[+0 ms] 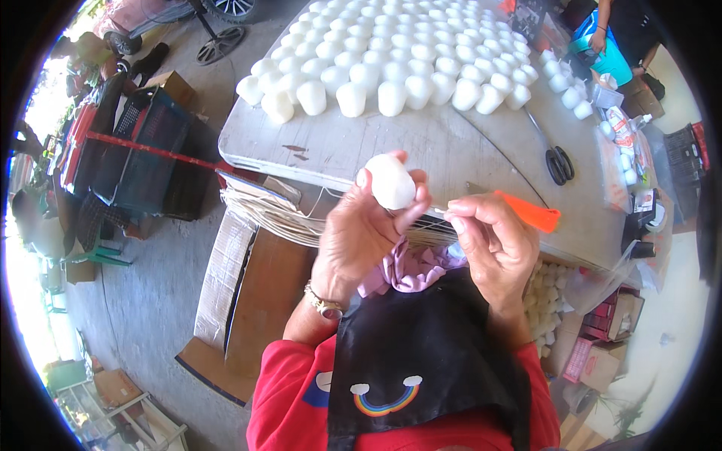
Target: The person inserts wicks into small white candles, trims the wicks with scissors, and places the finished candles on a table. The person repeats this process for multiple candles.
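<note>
My left hand (361, 225) holds up a white votive candle (392, 183), fingers curled round its sides, just in front of the table's near edge. Close to its right, my right hand (492, 244) is closed in a pinch, thumb against forefinger. A small pale tip shows at those fingers, too small to name. Behind the right hand an orange-handled tool (535, 213) appears to lie on the table (338, 146); the hand hides part of it. Many more white candles (391, 98) stand in rows across the far part of the table.
Black-handled scissors (559, 164) and a thin dark rod lie on the table's right side. Pale cords (274, 218) hang below its near edge beside a cardboard box (263, 301). A lilac cloth (410, 267) rests by my black apron. Another person (628, 30) stands at the far right.
</note>
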`<move>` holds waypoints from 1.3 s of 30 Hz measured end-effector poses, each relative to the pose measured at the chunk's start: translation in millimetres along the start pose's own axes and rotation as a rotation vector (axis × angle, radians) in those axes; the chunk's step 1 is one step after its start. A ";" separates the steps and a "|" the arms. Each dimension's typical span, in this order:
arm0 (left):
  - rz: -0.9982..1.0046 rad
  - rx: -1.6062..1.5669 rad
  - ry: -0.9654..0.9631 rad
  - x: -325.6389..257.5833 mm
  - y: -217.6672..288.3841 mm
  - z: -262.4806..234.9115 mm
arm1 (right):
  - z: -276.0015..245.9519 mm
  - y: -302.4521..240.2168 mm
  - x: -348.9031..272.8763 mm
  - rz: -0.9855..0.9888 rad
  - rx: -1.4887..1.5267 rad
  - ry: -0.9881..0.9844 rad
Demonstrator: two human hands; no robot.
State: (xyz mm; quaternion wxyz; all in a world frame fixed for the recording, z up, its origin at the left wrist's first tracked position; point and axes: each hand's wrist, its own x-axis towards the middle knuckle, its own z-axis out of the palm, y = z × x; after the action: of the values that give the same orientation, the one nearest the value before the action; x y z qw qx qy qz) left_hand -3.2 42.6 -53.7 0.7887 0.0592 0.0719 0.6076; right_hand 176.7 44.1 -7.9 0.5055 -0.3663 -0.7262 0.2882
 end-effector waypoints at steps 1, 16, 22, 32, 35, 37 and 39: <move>-0.088 -0.157 -0.070 -2.2 -3.6 0.7 | 3.3 -1.0 2.1 -0.063 -0.070 -0.018; 0.624 1.346 -0.091 -8.8 -10.3 -2.3 | 12.9 -2.7 9.0 -0.325 -0.324 -0.001; 0.775 1.463 -0.083 -8.7 -12.1 -4.5 | 16.7 -2.6 9.0 -0.326 -0.363 -0.045; 0.860 1.690 -0.093 -13.1 -7.8 3.2 | 21.3 -4.2 9.1 -0.377 -0.514 -0.069; 0.914 1.784 -0.120 -13.2 -5.9 2.9 | 20.5 -4.5 8.5 -0.387 -0.580 -0.088; 0.974 1.858 -0.147 -12.5 -4.3 0.4 | 19.1 -4.0 7.3 -0.382 -0.568 -0.106; 0.952 1.907 -0.158 -14.5 -3.5 -2.3 | 16.9 -4.4 5.1 -0.339 -0.536 -0.146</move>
State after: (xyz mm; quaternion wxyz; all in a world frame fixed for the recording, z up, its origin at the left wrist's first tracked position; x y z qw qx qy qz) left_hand -3.9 27.8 -56.1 0.1008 0.7128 0.4356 0.5403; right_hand 158.5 45.0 -7.3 0.3785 -0.3384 -0.8612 0.0237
